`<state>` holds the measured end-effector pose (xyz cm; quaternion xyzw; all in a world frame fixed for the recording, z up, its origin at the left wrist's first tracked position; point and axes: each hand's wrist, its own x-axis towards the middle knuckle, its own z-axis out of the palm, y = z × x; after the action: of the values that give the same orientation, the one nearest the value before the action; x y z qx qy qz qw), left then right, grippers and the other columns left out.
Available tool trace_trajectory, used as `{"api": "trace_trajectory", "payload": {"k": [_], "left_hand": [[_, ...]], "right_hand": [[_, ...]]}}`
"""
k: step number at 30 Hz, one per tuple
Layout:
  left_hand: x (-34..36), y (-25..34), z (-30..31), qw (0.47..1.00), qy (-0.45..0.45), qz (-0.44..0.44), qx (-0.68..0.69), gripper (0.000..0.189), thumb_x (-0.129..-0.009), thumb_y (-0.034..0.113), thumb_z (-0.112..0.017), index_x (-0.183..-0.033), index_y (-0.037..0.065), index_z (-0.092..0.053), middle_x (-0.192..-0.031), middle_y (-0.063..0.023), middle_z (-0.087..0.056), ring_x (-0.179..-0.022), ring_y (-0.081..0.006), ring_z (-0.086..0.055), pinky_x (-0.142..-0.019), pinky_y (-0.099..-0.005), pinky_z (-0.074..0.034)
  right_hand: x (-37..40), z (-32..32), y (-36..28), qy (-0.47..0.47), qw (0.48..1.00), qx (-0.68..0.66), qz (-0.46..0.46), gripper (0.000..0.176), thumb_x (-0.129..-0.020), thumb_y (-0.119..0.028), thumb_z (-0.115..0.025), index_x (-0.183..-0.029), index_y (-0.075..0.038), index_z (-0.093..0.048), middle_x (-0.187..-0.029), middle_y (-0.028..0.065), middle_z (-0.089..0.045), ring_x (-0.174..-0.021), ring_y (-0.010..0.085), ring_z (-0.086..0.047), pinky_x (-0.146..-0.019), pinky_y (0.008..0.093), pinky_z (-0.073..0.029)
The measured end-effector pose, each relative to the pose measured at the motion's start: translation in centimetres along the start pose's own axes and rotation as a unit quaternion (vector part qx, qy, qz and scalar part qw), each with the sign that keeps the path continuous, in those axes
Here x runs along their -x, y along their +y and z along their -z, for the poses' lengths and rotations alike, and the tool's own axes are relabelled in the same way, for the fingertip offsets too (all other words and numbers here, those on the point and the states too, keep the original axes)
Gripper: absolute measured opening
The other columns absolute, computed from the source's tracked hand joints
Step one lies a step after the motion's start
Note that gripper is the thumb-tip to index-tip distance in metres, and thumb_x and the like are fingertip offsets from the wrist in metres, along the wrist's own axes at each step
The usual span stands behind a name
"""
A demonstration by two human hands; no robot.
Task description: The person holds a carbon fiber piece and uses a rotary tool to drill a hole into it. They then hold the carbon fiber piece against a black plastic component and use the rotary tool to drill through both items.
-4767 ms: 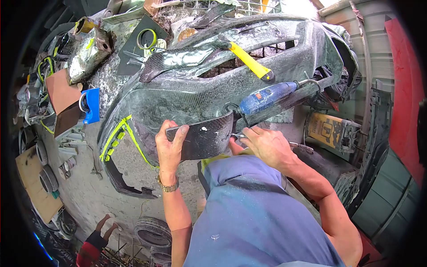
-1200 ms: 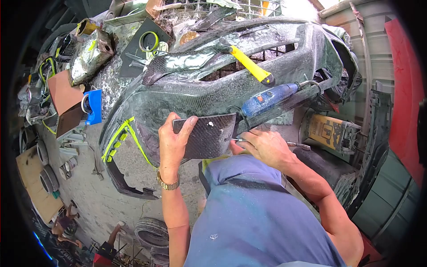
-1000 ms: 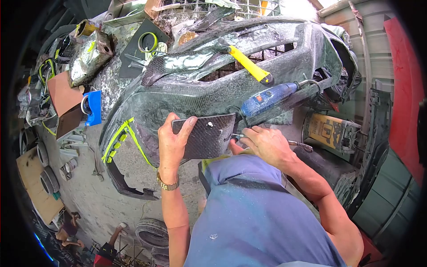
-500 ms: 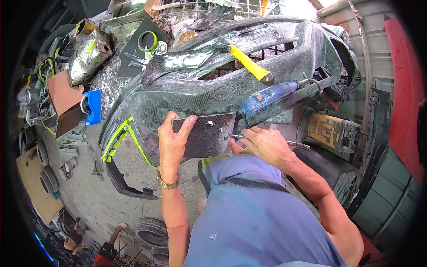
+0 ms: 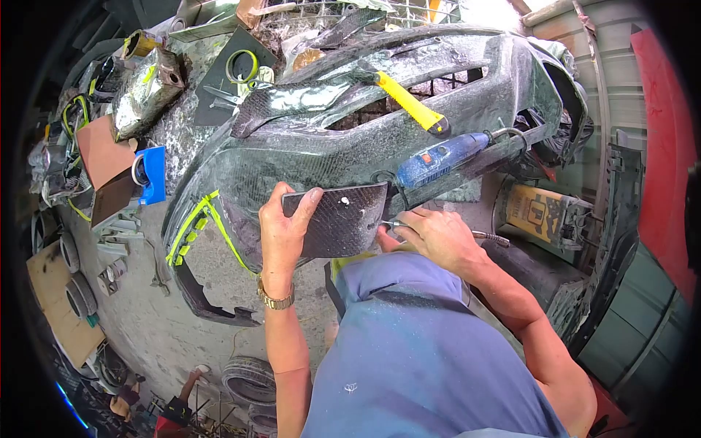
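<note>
My left hand (image 5: 286, 226) grips the left end of a dark carbon-fibre panel (image 5: 339, 223), thumb on its face. A small white spot shows near the panel's top. At the panel's right edge, my right hand (image 5: 438, 237) is closed on the handpiece of a flexible shaft (image 5: 491, 238), mostly hidden by the fingers. Its thin metal tip (image 5: 388, 223) points at that edge. Just above lies a blue rotary tool (image 5: 442, 162), resting on a large dusty carbon-fibre bumper (image 5: 307, 164). A yellow-handled cutter (image 5: 410, 104) lies farther up on the bumper.
Yellow-green tape (image 5: 196, 226) marks the bumper's left opening. Scissors (image 5: 221, 96), a tape roll (image 5: 242, 66) and a blue tape dispenser (image 5: 152, 175) lie at upper left. A yellow box (image 5: 537, 210) stands at right. Tyres (image 5: 250, 379) and another person (image 5: 124, 401) are at lower left.
Both hands and the panel stay almost in place. The person in the far lower left has shifted slightly.
</note>
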<state>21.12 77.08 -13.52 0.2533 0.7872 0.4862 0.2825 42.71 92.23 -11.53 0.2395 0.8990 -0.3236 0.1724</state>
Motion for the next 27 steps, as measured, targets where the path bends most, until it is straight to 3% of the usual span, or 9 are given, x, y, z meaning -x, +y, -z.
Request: {"api": "trace_trajectory", "payload": {"k": [27], "left_hand": [[-0.03, 0.12, -0.03, 1.0, 0.001, 0.002, -0.001, 0.04, -0.089, 0.028, -0.074, -0.075, 0.002, -0.048, -0.058, -0.0004, -0.054, -0.056, -0.0052, -0.041, -0.049, -0.0271, -0.037]], "right_hand": [[0.32, -0.69, 0.14, 0.004, 0.999, -0.046, -0.018, 0.029, -0.097, -0.032, -0.054, -0.102, -0.006, -0.064, -0.093, 0.0157, -0.068, -0.087, 0.0382, -0.066, -0.072, 0.049, -0.052]]}}
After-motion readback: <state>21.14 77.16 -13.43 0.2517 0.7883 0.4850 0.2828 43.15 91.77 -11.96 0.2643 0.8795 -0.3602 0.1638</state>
